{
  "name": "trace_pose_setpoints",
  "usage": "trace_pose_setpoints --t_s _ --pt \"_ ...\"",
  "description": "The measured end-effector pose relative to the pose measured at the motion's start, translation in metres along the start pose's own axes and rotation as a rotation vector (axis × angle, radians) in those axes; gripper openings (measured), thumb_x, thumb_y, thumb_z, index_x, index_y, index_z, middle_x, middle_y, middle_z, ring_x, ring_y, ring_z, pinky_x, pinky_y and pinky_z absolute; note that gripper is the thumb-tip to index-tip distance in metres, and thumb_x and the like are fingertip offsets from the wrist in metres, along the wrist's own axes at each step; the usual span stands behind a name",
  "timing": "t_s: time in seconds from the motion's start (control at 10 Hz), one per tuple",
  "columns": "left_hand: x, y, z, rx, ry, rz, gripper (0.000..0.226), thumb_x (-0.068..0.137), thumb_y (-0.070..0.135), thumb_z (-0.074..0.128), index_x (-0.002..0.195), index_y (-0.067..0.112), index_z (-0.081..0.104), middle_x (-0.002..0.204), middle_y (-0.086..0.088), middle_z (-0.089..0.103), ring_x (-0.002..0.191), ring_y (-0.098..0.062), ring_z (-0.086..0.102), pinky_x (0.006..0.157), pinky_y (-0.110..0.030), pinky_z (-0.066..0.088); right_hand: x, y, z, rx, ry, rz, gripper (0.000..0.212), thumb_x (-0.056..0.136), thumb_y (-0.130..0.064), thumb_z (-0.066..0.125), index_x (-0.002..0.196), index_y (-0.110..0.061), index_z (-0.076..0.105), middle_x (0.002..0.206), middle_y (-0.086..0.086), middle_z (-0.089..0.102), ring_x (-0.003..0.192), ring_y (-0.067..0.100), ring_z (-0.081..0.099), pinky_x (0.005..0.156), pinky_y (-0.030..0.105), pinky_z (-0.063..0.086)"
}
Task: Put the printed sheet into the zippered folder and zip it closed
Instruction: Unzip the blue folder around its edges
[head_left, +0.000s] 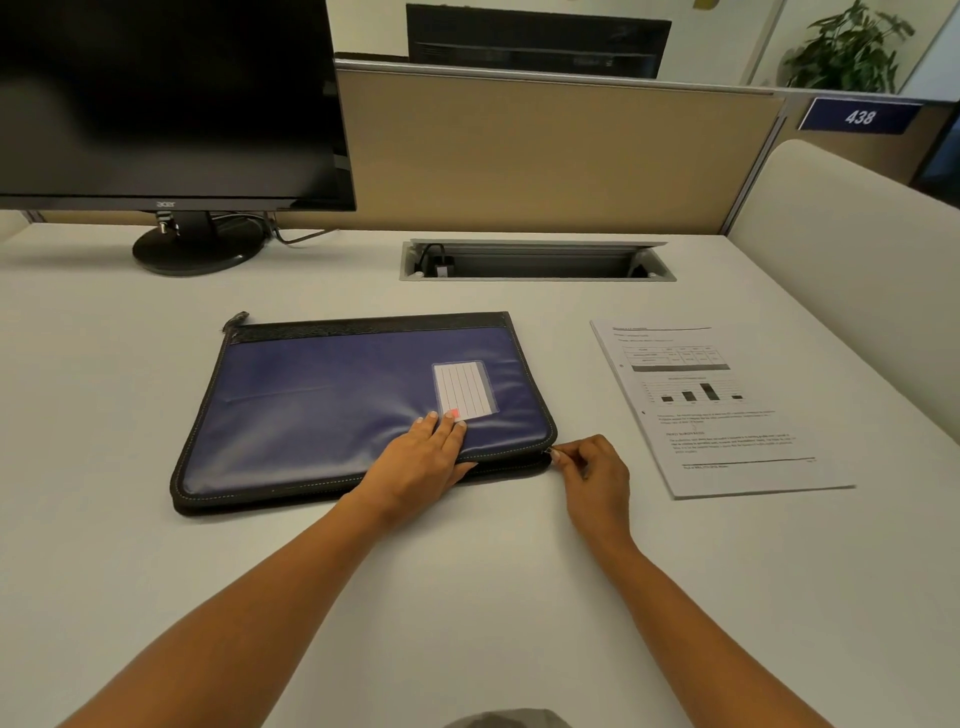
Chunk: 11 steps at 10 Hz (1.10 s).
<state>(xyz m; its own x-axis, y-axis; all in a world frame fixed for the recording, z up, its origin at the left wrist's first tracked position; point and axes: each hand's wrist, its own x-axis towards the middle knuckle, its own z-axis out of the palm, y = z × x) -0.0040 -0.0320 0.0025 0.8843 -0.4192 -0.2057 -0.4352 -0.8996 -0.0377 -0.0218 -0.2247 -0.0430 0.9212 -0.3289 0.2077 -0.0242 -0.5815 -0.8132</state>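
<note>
One navy zippered vinyl folder (322, 405), one printed white sheet (722, 410) nearby; left hand (421, 462) presses flat on the folder; right hand (592, 473) has its grip pinching the zip pull (548, 452).

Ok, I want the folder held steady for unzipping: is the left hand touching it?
Touching. The head view shows the left hand lying flat on the blue cover of the folder.

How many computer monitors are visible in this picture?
2. One monitor stands on the desk, far left; a second monitor shows behind the partition, lower part hidden. Others may be hidden.
</note>
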Motion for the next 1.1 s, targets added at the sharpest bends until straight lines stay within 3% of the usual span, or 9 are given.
trace_pose_setpoints --t_s 0.2,0.5,0.6,0.8,1.1 --pt "-0.003 0.0 -0.002 0.014 -0.004 0.011 0.061 0.098 0.04 0.02 0.146 0.006 0.004 0.156 -0.015 0.007 0.144 -0.029 0.01 0.116 -0.035 0.012 0.012 -0.004 -0.001 -0.018 -0.001 0.027 0.011 0.087 -0.004 0.058 0.091 0.003 0.066 0.092 0.011 0.057 0.081 0.016 0.052 0.073 0.02 0.039" --pt "0.001 0.001 -0.002 -0.008 -0.005 -0.003 0.06 0.099 0.04 0.019 0.146 0.007 0.004 0.156 -0.014 0.007 0.144 -0.029 0.01 0.116 -0.035 0.014 0.029 -0.008 0.003 -0.04 -0.009 0.053 0.013 0.088 -0.002 0.056 0.094 0.004 0.065 0.097 0.015 0.058 0.082 0.016 0.051 0.075 0.02 0.04" --pt "0.001 0.001 -0.002 -0.012 -0.001 -0.002 0.059 0.099 0.04 0.019 0.146 0.007 0.006 0.156 -0.013 0.008 0.143 -0.029 0.011 0.116 -0.035 0.015 0.025 -0.007 0.001 -0.02 0.003 0.059 0.012 0.087 -0.004 0.057 0.093 0.004 0.064 0.095 0.014 0.058 0.081 0.016 0.051 0.074 0.019 0.04" --pt "0.003 0.002 0.0 -0.002 0.023 -0.007 0.059 0.099 0.04 0.019 0.146 0.006 0.008 0.155 -0.014 0.012 0.143 -0.029 0.015 0.115 -0.036 0.019 -0.001 -0.007 0.005 0.051 0.068 0.047 0.009 0.087 -0.004 0.058 0.085 0.004 0.063 0.084 0.007 0.052 0.065 0.003 0.047 0.059 -0.003 0.038" --pt "0.002 0.002 0.001 -0.019 0.028 -0.014 0.06 0.098 0.041 0.02 0.146 0.007 0.008 0.155 -0.013 0.011 0.143 -0.029 0.014 0.115 -0.036 0.017 -0.01 -0.006 0.005 0.07 0.022 -0.013 0.007 0.086 -0.003 0.06 0.084 0.002 0.063 0.083 0.005 0.054 0.067 -0.001 0.048 0.061 -0.004 0.039"
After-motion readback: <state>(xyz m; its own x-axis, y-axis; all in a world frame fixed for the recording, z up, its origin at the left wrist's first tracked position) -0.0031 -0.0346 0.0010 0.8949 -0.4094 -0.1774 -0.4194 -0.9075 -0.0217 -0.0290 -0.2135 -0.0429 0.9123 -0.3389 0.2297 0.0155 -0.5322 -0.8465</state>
